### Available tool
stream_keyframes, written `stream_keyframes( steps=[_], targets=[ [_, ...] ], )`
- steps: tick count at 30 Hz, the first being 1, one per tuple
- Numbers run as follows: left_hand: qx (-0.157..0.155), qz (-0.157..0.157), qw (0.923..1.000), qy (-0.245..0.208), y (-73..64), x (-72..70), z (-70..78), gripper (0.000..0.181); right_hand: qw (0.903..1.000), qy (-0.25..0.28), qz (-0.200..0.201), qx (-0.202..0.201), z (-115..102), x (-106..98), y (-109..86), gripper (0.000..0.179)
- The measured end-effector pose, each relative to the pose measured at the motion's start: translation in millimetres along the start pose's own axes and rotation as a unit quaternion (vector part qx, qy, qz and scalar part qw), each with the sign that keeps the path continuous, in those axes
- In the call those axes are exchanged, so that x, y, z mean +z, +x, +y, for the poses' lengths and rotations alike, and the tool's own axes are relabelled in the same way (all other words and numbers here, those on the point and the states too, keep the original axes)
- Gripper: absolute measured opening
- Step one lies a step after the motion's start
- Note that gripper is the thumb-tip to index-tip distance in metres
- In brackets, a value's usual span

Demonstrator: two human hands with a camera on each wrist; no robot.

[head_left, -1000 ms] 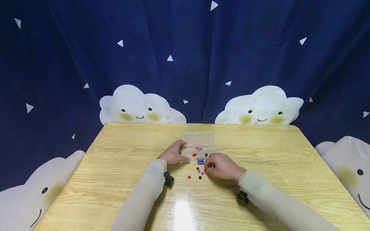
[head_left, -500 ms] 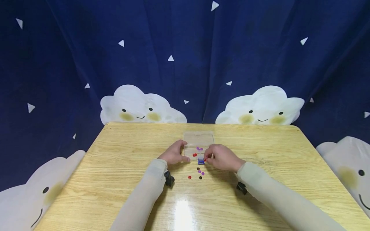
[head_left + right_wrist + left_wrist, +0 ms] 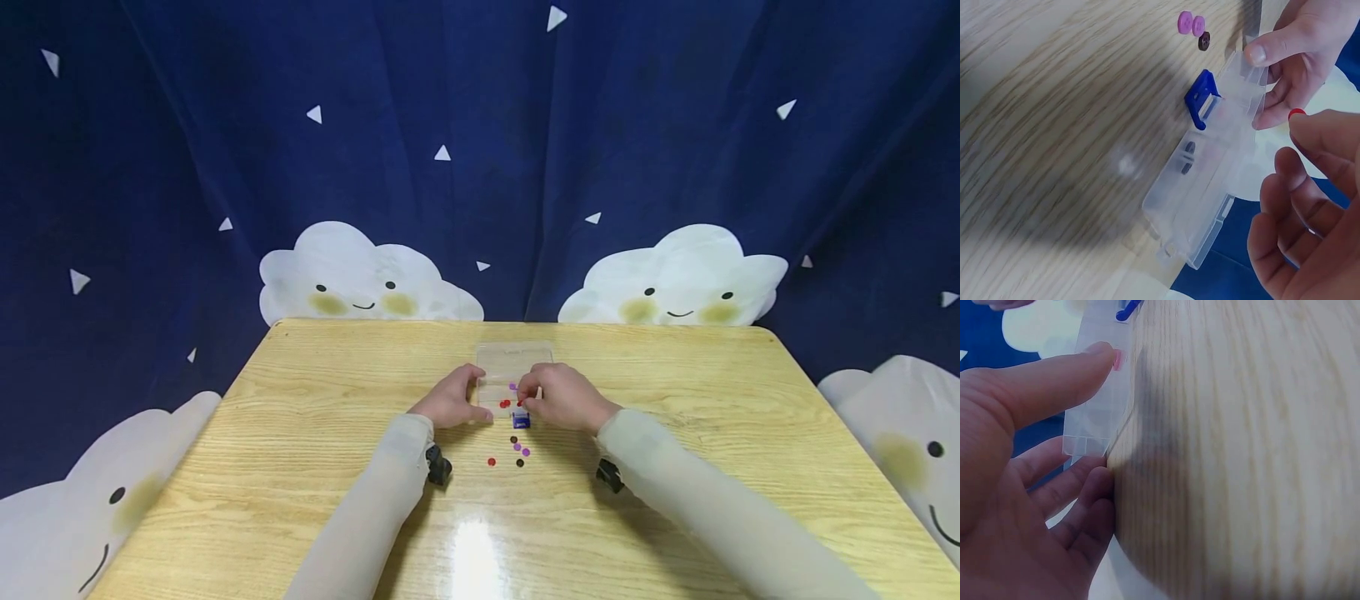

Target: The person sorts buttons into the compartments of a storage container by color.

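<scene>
– Right hand [image 3: 562, 398]: shifted far and left since a second ago, from the table by the box's near right corner to above the box, red button [image 3: 1296, 112] brought along. Left hand [image 3: 450, 398]: unmoved. Remaining entries, largest first?

– Item 1, table [image 3: 337, 392], wood. Open room left, right and on the near side.

– Item 2?

– Clear plastic box [image 3: 1179, 203], mid-table, lid [image 3: 513, 358] laid open to the far side. Judged light, stiff, smooth, apt to skid; thin walls may crack if squeezed hard. Best held low at the ends. Left hand does so: thumb at the near side, fingers bent round the left end.

– Edges to mind?

– Raised rims and low partitions; blue latch [image 3: 521, 422] juts toward the near side. Clearest approach, from above.

– Smallest stock?

– Buttons. Inside: 2 red buttons [image 3: 502, 405], near left; at least 1 purple button [image 3: 512, 387], farther in; 2 dark buttons [image 3: 1190, 147], right. Loose, near side of box: 1 loose red button [image 3: 491, 462], 2 loose purple buttons [image 3: 526, 452], 2 loose dark buttons [image 3: 520, 462].

– And the held one?

– Pinched at the right fingertips, over the box. Judged hard, very light, slippery; take by the rim.
</scene>
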State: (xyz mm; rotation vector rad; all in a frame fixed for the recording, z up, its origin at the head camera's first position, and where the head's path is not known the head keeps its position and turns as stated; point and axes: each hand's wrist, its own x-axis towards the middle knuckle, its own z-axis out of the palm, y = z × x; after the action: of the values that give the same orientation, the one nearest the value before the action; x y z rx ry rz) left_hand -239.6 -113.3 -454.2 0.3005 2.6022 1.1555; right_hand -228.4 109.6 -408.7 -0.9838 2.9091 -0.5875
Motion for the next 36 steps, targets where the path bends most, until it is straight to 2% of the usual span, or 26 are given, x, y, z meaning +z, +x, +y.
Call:
stream_keyframes(
  steps=[8, 15, 22, 29, 36],
  targets=[
    [-0.003, 0.003, 1.0000, -0.001, 0.4, 0.6, -0.2, 0.074, 0.9999, 0.006, 0.001, 0.013, -3.0, 5.1, 9.1, 0.005],
    [-0.005, 0.004, 1.0000, 0.000, 0.8, 0.8, -0.5, 0.074, 0.9988, 0.022, 0.002, 0.044, -0.9, 10.4, 17.0, 0.007],
    [-0.001, 0.003, 1.0000, 0.003, 1.1, 0.2, 0.5, 0.074, 0.9990, 0.026, 0.015, 0.032, 2.7, 17.0, 21.7, 0.006],
    [0.000, 0.001, 1.0000, -0.002, -0.3, -0.7, 0.4, 0.075, 0.9981, 0.034, 0.022, 0.046, 3.9, 23.0, 24.8, 0.007],
    [0.000, 0.004, 1.0000, 0.003, 0.4, 0.4, -0.6, 0.075, 0.9973, 0.037, 0.013, 0.062, 0.4, 27.2, 26.6, 0.006]
  ],
)
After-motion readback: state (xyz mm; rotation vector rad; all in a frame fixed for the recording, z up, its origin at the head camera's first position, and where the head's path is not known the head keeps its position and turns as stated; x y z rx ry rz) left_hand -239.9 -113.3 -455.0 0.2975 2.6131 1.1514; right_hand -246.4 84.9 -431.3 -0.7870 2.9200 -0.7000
